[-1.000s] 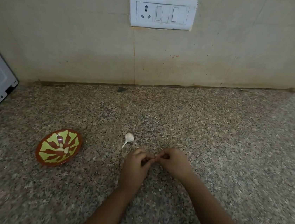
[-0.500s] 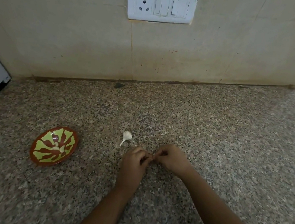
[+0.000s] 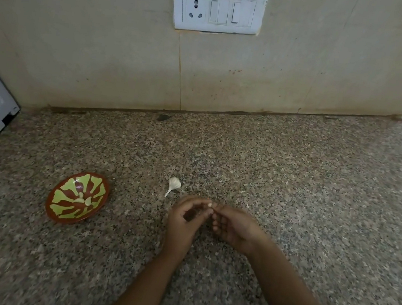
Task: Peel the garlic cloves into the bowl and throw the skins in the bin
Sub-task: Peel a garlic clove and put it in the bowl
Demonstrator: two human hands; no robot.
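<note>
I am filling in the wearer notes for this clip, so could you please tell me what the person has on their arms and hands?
The left hand and right hand are bare: no gloves, no visible rings. The left forearm and right forearm are uncovered to the picture's lower edge, with no sleeve, watch or bracelet in view.

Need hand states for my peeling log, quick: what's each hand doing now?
Left hand: pinches the small white garlic clove at its fingertips.
Right hand: fingers curled, tips at that clove; grip cannot be told.
</note>
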